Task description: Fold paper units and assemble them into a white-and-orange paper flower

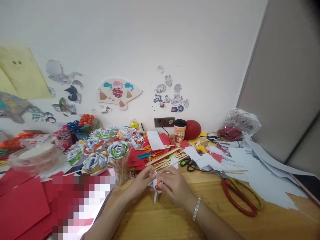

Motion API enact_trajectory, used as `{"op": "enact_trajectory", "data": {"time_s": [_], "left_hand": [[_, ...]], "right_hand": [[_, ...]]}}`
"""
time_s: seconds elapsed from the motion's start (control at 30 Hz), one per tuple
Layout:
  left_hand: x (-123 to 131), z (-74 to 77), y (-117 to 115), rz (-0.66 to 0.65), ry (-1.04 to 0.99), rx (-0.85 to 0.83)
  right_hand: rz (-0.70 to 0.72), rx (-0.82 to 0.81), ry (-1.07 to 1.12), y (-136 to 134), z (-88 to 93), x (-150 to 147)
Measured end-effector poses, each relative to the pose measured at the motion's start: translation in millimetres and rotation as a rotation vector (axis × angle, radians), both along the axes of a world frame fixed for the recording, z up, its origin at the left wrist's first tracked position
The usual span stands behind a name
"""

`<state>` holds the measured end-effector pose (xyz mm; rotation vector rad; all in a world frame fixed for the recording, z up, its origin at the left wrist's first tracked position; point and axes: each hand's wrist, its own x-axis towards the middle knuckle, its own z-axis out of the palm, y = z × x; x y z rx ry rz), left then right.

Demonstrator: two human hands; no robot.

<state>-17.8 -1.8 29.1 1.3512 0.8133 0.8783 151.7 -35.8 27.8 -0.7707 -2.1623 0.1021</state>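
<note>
A small white and orange folded paper flower (157, 185) is held between both hands over the wooden table (145, 218), with a pointed white strip hanging below it. My left hand (142, 180) pinches its left and upper side. The fingers of my right hand (176, 184) close on its right side and partly cover it. A sparkling bracelet (196, 208) circles my right wrist. Just left of my hands stands a clear cup (122, 174) of thin sticks, with a white and green paper rose (118, 150) above it.
Large red and yellow-handled scissors (240, 196) and small black scissors (188, 164) lie to the right. Wooden sticks (165, 160), a lidded paper cup (180, 130) and a red balloon (193, 129) are behind my hands. Red paper (22, 203) covers the left; white sheets (268, 181) lie right.
</note>
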Motion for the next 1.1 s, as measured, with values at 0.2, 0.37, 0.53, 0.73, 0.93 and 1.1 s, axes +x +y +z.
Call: {"op": "enact_trajectory", "data": {"time_s": [0.2, 0.37, 0.53, 0.73, 0.93, 1.1], "left_hand": [[1, -0.3, 7, 0.101, 0.016, 0.130], [1, -6.7, 12, 0.115, -0.083, 0.119], [6, -9.5, 8, 0.049, -0.101, 0.063], [10, -1.6, -1, 0.073, -0.038, 0.113], [14, 7.3, -12, 0.110, 0.166, 0.319], [21, -10.8, -8, 0.074, 0.078, 0.242]], "right_hand": [[0.011, 0.022, 0.060, -5, 6.8, 3], [-0.176, -0.202, 0.539, 6, 0.6, 5], [0.004, -0.625, 0.779, 22, -12.5, 0], [-0.065, -0.639, 0.802, 26, -14.5, 2], [-0.239, -0.401, 0.564, 17, -5.7, 2], [-0.212, -0.334, 0.525, 13, -1.9, 0]]}}
